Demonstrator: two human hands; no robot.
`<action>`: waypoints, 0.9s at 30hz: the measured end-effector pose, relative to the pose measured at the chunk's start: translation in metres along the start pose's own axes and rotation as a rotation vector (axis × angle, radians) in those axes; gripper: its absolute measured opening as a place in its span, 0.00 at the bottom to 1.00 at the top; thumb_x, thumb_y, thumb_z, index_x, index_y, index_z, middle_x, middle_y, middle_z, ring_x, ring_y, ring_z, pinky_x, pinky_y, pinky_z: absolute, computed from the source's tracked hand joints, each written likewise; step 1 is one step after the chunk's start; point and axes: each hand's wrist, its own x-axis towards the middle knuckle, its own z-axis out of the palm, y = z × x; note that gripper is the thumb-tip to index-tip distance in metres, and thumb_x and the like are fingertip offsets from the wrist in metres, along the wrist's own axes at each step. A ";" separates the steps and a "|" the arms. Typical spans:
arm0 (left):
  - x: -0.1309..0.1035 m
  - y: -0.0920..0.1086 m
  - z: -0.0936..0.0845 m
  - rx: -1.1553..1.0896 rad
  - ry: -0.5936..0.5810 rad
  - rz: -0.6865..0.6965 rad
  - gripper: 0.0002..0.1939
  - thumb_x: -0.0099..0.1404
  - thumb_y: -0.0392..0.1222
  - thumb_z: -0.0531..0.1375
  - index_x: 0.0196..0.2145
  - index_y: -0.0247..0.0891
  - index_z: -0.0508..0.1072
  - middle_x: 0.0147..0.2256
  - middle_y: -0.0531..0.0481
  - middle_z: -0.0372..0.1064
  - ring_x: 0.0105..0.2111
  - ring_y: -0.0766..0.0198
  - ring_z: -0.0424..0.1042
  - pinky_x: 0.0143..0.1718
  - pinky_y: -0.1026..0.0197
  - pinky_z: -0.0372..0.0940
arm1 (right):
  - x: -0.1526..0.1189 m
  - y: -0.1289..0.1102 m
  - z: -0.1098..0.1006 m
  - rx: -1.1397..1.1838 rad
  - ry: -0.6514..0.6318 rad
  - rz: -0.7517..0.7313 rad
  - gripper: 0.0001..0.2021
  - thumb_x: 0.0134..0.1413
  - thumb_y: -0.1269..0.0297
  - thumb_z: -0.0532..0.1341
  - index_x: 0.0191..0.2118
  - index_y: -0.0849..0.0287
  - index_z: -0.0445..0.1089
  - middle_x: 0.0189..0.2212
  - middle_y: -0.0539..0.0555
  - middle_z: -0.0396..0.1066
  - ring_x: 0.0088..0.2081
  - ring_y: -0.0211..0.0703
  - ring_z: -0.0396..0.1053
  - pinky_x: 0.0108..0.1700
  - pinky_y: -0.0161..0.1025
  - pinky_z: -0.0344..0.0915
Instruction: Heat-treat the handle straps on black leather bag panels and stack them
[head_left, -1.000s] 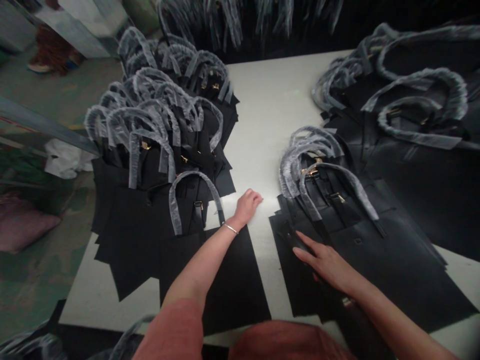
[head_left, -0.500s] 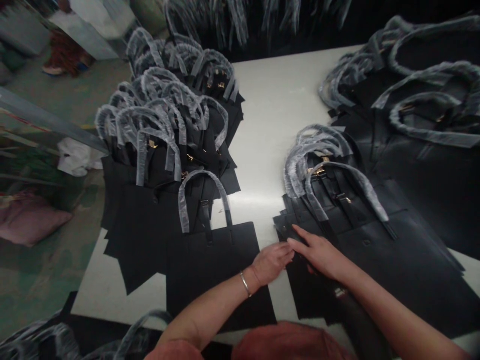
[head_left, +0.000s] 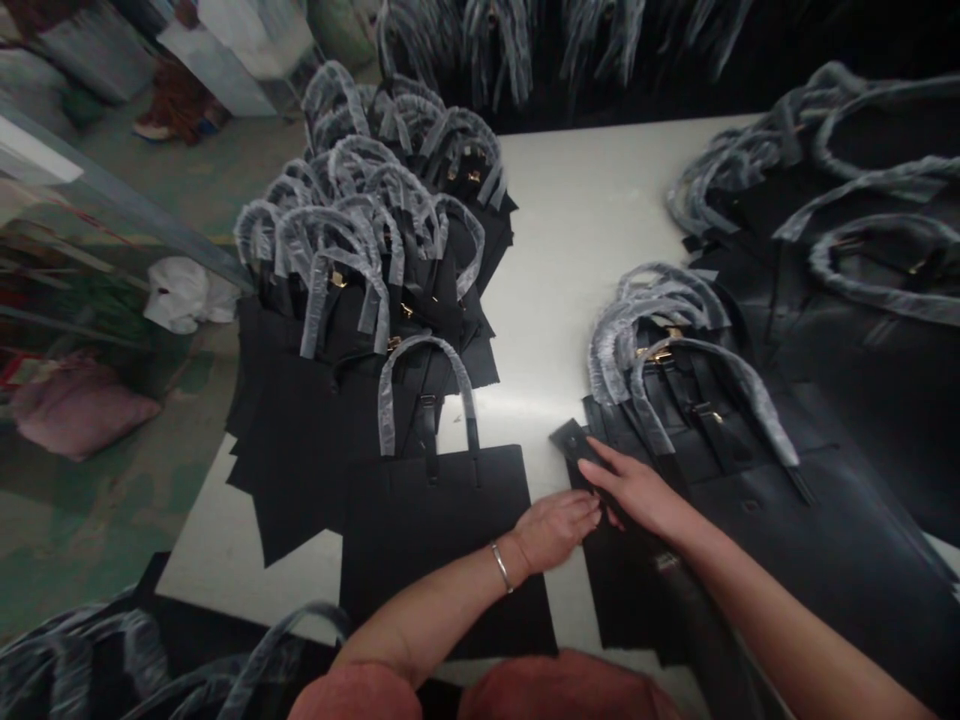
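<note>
Lowered from above the bare strip of table a second ago, the left hand [head_left: 556,530], a silver bangle [head_left: 502,568] at its wrist, now meets the right hand [head_left: 637,490]. Between the right thumb and fingers is clamped a long, flat, black leather-like strap [head_left: 573,440]; its squared end, which bears a small round mark, juts beyond the fingertips, while the rest runs back beside the right forearm, past a small metal fitting [head_left: 665,563]. Left fingers lie together with their tips at the strap, just below the right thumb; whether they pinch it cannot be told.

Just left of the hands, a flat black bag panel with one clear-plastic-wrapped handle [head_left: 435,540] lies on the white tabletop [head_left: 559,250], its right side partly covered by the left hand and forearm. Beyond it spreads a heap of black bag panels with wrapped handles [head_left: 300,410]. Beneath the right arm, partly hidden by it, is a stack of black panels [head_left: 750,475], topped by wrapped handles and gold-coloured buckles [head_left: 660,354]; more large black pieces [head_left: 892,390] crowd the far right. Wrapped strands [head_left: 499,50] hang against darkness behind the table. On the green floor at left sit a pink sack [head_left: 82,408] and a crumpled white bag [head_left: 180,295].
</note>
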 end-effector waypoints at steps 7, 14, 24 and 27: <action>-0.003 0.001 0.001 0.024 0.019 -0.008 0.16 0.67 0.31 0.52 0.52 0.30 0.66 0.51 0.41 0.68 0.57 0.61 0.60 0.57 0.58 0.62 | -0.016 0.029 -0.006 0.142 -0.057 0.055 0.35 0.58 0.44 0.54 0.67 0.56 0.51 0.22 0.49 0.73 0.15 0.39 0.67 0.20 0.36 0.64; -0.002 0.001 0.001 0.041 0.048 0.036 0.15 0.69 0.32 0.49 0.51 0.27 0.67 0.50 0.42 0.69 0.56 0.61 0.62 0.59 0.59 0.60 | -0.004 0.013 -0.004 0.208 -0.143 0.066 0.35 0.58 0.48 0.55 0.67 0.59 0.49 0.22 0.49 0.70 0.14 0.37 0.64 0.15 0.34 0.62; -0.001 0.003 -0.002 0.052 0.037 0.047 0.15 0.69 0.31 0.50 0.51 0.27 0.67 0.49 0.40 0.68 0.56 0.60 0.62 0.58 0.59 0.60 | -0.010 0.012 -0.004 0.296 -0.196 0.085 0.34 0.58 0.50 0.55 0.66 0.59 0.51 0.20 0.46 0.66 0.14 0.35 0.62 0.14 0.32 0.59; 0.000 0.004 -0.005 0.041 0.048 0.038 0.14 0.68 0.31 0.50 0.50 0.26 0.68 0.48 0.40 0.69 0.55 0.60 0.62 0.59 0.60 0.60 | -0.002 0.006 -0.006 0.252 -0.030 -0.025 0.34 0.57 0.50 0.57 0.66 0.59 0.53 0.20 0.46 0.67 0.16 0.36 0.64 0.19 0.33 0.62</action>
